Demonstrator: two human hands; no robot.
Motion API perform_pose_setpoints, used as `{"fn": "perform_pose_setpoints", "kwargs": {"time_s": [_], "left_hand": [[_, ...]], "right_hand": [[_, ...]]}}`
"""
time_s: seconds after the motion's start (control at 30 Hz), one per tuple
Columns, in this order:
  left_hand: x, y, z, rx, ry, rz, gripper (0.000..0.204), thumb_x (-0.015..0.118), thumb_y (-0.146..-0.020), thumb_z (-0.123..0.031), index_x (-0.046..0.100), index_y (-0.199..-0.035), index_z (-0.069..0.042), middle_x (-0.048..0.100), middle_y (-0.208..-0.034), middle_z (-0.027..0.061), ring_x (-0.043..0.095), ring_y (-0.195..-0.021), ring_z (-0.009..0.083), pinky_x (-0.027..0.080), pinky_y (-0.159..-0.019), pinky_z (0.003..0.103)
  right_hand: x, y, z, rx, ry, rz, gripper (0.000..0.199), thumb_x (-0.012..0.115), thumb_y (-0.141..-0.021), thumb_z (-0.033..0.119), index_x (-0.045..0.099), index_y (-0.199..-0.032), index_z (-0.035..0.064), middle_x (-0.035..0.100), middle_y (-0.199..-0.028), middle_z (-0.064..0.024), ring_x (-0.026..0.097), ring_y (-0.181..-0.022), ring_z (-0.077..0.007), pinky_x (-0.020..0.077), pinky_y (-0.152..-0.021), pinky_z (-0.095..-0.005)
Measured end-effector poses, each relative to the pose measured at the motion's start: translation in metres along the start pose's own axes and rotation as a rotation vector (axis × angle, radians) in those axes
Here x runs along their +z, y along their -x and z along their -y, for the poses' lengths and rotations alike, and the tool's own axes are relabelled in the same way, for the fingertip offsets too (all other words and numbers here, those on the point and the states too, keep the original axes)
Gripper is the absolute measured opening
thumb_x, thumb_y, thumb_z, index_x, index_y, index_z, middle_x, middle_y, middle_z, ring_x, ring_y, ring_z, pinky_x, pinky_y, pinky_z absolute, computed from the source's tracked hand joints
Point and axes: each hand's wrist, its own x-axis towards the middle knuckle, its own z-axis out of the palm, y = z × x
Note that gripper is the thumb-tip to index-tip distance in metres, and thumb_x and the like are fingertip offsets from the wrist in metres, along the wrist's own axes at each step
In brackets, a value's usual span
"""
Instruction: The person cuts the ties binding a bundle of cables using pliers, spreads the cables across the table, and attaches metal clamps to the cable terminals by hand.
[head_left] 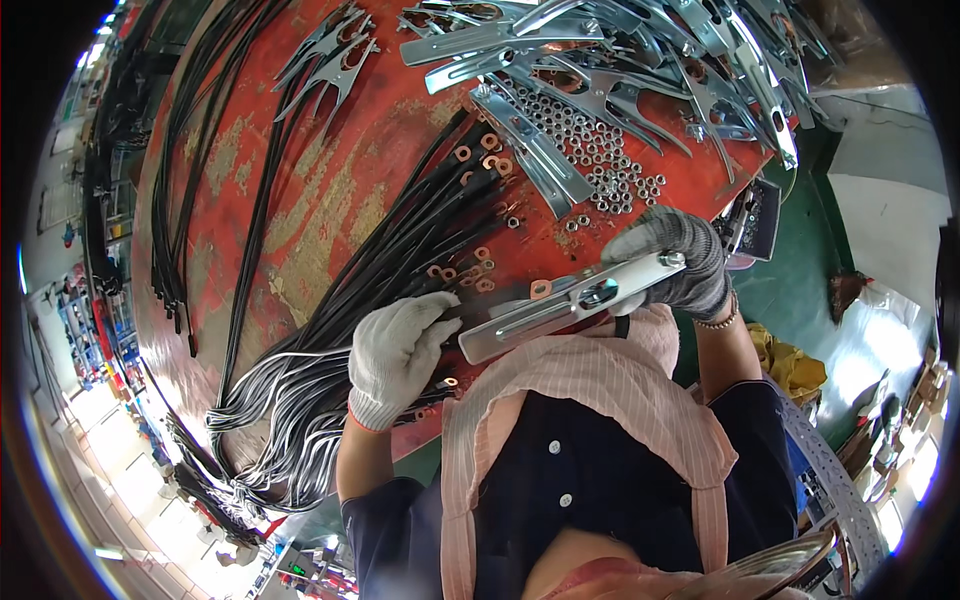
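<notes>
My right hand (680,262), in a grey knitted glove with a bead bracelet at the wrist, grips a silver metal ground clamp (570,308) by one end. The clamp lies slantwise in front of my apron, its long slotted handle pointing toward my left hand. My left hand (398,350), in a white glove, has its fingers curled closed beside the handle's end. It seems to hold a dark cable, whose copper ring lug (541,289) shows just beyond the clamp; the glove hides most of the grip.
Black cables (400,235) with copper lugs spread over the worn red table (330,170). Loose hex nuts (615,175) lie in a heap at the far right, beneath piled metal clamps (600,60). More clamps (335,70) sit farther left. A dark bin (758,220) stands beside the table's right edge.
</notes>
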Motion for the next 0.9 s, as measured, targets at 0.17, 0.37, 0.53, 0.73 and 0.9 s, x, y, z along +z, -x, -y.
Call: {"fn": "perform_pose_setpoints", "kwargs": {"time_s": [0.17,0.37,0.53,0.73,0.9], "left_hand": [[-0.004,-0.001,-0.003,-0.024,-0.01,0.025,0.015,0.07,-0.078,-0.003,0.069,-0.093,0.001,0.072,-0.094,0.0144,0.069,-0.076,0.0326,0.053,-0.066,0.038],[-0.009,0.001,-0.002,-0.009,0.024,0.029,0.014,0.07,-0.077,-0.003,0.068,-0.091,0.001,0.072,-0.094,0.0144,0.069,-0.077,0.0319,0.054,-0.067,0.038],[-0.012,0.005,0.002,0.048,0.009,0.032,0.016,0.07,-0.077,-0.004,0.068,-0.092,0.001,0.073,-0.094,0.0147,0.07,-0.077,0.0319,0.054,-0.067,0.038],[-0.013,0.012,0.006,0.032,0.174,0.139,0.021,0.073,-0.077,-0.011,0.07,-0.095,-0.001,0.073,-0.094,0.014,0.071,-0.08,0.0319,0.054,-0.069,0.038],[-0.019,0.016,0.012,-0.009,0.156,0.086,0.024,0.077,-0.078,-0.017,0.071,-0.096,-0.002,0.073,-0.092,0.0131,0.07,-0.079,0.0304,0.055,-0.07,0.037]], "right_hand": [[0.006,-0.006,-0.015,-0.091,0.136,0.115,0.044,0.088,-0.067,0.015,0.071,-0.108,0.0089,0.074,-0.106,-0.0072,0.07,-0.098,-0.0263,0.0551,-0.087,-0.0349],[0.011,-0.012,-0.013,-0.229,0.136,0.146,0.048,0.087,-0.068,0.019,0.07,-0.113,0.009,0.073,-0.108,-0.0082,0.069,-0.102,-0.0305,0.0539,-0.091,-0.0386],[0.013,-0.01,-0.018,-0.209,0.171,0.094,0.051,0.089,-0.065,0.018,0.069,-0.111,0.0093,0.072,-0.109,-0.0094,0.069,-0.099,-0.0299,0.0553,-0.088,-0.0386],[0.06,-0.042,-0.009,-0.258,0.055,0.298,0.046,0.084,-0.074,0.016,0.065,-0.115,0.0124,0.067,-0.101,-0.0071,0.07,-0.092,-0.0251,0.0575,-0.08,-0.0373],[0.081,-0.03,-0.019,0.006,-0.275,0.237,0.032,0.073,-0.089,0.013,0.061,-0.118,0.0096,0.069,-0.115,-0.0061,0.068,-0.104,-0.0209,0.0547,-0.091,-0.0341]]}}
